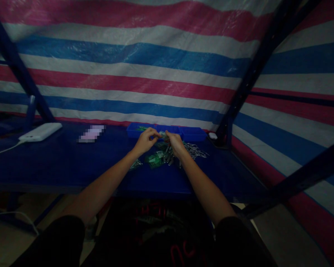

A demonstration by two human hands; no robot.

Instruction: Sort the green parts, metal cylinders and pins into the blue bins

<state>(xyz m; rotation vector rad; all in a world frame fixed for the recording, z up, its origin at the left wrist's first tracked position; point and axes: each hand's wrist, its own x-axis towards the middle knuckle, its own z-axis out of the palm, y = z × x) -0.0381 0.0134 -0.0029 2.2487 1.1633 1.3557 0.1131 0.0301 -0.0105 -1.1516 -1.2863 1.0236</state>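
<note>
Both my hands meet over the dark blue table [72, 163], just in front of a row of blue trays [193, 134]. My left hand [146, 140] and my right hand [174, 142] have their fingers pinched together on a small part between them [163, 136], too small and dim to name. Under my hands lies a heap of small green circuit boards [156, 159]. To the right of it is a pile of thin metal pins [196, 151].
A white power bank [40, 132] with a white cable lies at the table's far left, beside a blurred pinkish item [91, 134]. A small white object [213, 135] sits by the dark rack post [239, 96]. A striped tarp hangs behind the table.
</note>
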